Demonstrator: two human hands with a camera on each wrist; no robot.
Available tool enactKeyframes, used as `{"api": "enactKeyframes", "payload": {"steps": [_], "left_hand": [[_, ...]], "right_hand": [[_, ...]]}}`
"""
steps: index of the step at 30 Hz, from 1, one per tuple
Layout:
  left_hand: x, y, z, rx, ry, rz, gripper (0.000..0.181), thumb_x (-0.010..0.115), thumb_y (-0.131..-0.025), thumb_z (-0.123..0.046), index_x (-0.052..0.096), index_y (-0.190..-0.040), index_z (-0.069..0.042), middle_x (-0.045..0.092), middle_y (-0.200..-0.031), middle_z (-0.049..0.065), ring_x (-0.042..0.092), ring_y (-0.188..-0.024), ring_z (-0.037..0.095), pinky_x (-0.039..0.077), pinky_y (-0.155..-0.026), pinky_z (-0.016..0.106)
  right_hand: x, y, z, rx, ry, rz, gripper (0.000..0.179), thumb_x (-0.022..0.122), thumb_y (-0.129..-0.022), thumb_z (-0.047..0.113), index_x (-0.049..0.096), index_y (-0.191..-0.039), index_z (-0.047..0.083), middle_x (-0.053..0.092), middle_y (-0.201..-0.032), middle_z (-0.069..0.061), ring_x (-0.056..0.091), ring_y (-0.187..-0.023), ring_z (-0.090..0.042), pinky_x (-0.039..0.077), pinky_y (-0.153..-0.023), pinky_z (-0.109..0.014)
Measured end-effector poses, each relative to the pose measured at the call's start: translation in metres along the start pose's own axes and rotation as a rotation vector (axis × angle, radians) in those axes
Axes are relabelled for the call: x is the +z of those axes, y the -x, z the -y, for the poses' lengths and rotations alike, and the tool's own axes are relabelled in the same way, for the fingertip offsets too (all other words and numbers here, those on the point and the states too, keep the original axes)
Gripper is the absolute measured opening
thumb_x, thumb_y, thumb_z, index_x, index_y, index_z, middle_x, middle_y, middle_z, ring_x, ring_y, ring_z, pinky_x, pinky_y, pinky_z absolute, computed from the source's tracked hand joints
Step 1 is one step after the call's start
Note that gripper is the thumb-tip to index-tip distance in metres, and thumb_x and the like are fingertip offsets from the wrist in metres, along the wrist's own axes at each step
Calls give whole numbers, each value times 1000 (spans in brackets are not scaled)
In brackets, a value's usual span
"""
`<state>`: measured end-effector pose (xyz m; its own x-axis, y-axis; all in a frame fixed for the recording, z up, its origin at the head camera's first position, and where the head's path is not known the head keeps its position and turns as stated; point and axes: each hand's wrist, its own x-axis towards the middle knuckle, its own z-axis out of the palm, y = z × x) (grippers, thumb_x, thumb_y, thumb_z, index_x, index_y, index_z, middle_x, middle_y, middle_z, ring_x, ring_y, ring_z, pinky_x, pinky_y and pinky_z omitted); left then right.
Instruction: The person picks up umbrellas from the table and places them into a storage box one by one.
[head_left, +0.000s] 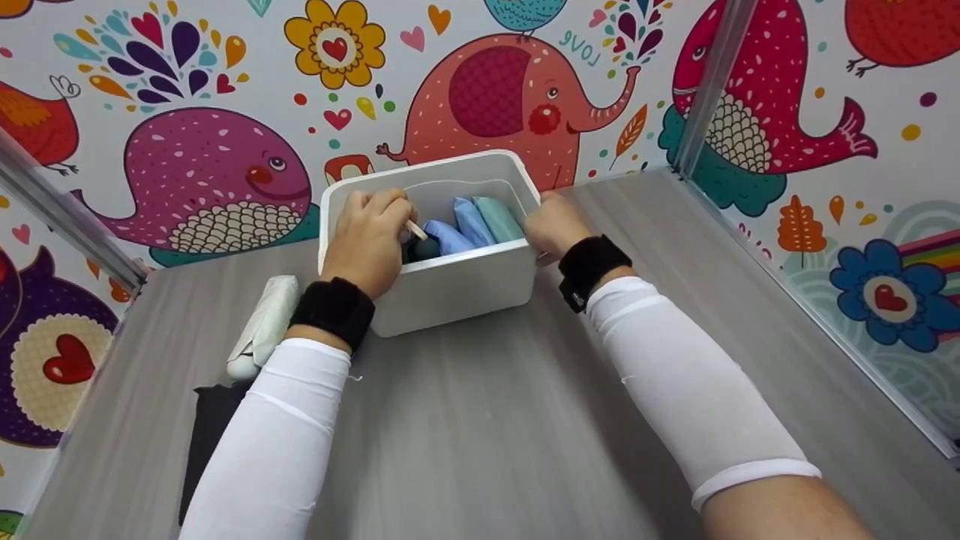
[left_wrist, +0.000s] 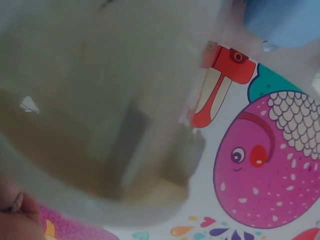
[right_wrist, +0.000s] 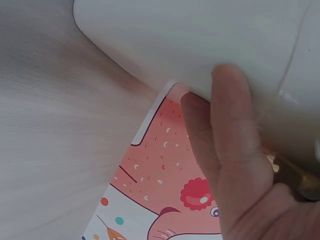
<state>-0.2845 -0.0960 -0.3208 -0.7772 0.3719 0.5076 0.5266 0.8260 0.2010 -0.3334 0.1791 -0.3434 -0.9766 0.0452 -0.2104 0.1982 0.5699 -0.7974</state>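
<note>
A white plastic bin [head_left: 457,289] stands on the table near the back wall. My left hand [head_left: 371,236] reaches over its left side, fingers bent down inside. A thin beige stick-like piece [head_left: 416,229] shows at its fingertips, above a dark rounded thing [head_left: 424,248]; what else the fingers hold is hidden. My right hand [head_left: 555,225] grips the bin's right side at the rim. In the right wrist view two fingers [right_wrist: 232,115] lie against the bin's white wall [right_wrist: 165,40]. Inside the bin lean a periwinkle bundle [head_left: 448,238], a blue one [head_left: 472,223] and a teal one [head_left: 498,219].
Left of the bin lies a white rolled bundle [head_left: 266,319], like a folded umbrella. A flat black piece [head_left: 210,427] lies nearer, partly under the left forearm. Cartoon-printed walls [head_left: 352,135] with metal corner posts [head_left: 716,90] enclose the grey table [head_left: 465,420].
</note>
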Motion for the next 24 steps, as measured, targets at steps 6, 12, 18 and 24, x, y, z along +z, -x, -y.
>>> {"api": "enactKeyframes", "payload": {"steps": [6, 12, 18, 24], "left_hand": [[10, 3, 5, -47, 20, 8, 18, 54, -108, -10, 71, -110, -7, 68, -128, 12, 52, -113, 37, 45, -103, 47], [12, 0, 5, -54, 19, 23, 21, 51, -108, -9, 70, -118, -8, 70, -132, 11, 53, -115, 36, 45, -105, 47], [13, 0, 6, -74, 40, 68, 27, 49, -107, -4, 68, -125, -8, 66, -135, 14, 55, -120, 38, 43, -111, 51], [12, 0, 5, -127, 63, 118, 35, 46, -107, -2, 69, -131, -12, 64, -135, 15, 53, -128, 38, 41, -117, 53]], "right_hand": [[1, -1, 0, 2, 7, -2, 56, 48, -95, 5, 43, -151, 5, 58, -140, -22, 67, -112, -40, 65, -63, -43], [1, -1, 0, -18, -15, -18, 56, 45, -93, 4, 44, -149, 3, 57, -139, -23, 68, -108, -42, 64, -63, -46], [3, -2, 0, -1, -18, -16, 55, 46, -95, 5, 44, -150, 4, 57, -140, -22, 67, -113, -41, 65, -73, -51], [3, -2, -1, 3, -16, -16, 55, 46, -96, 4, 43, -151, 4, 55, -142, -23, 66, -116, -42, 65, -75, -53]]}}
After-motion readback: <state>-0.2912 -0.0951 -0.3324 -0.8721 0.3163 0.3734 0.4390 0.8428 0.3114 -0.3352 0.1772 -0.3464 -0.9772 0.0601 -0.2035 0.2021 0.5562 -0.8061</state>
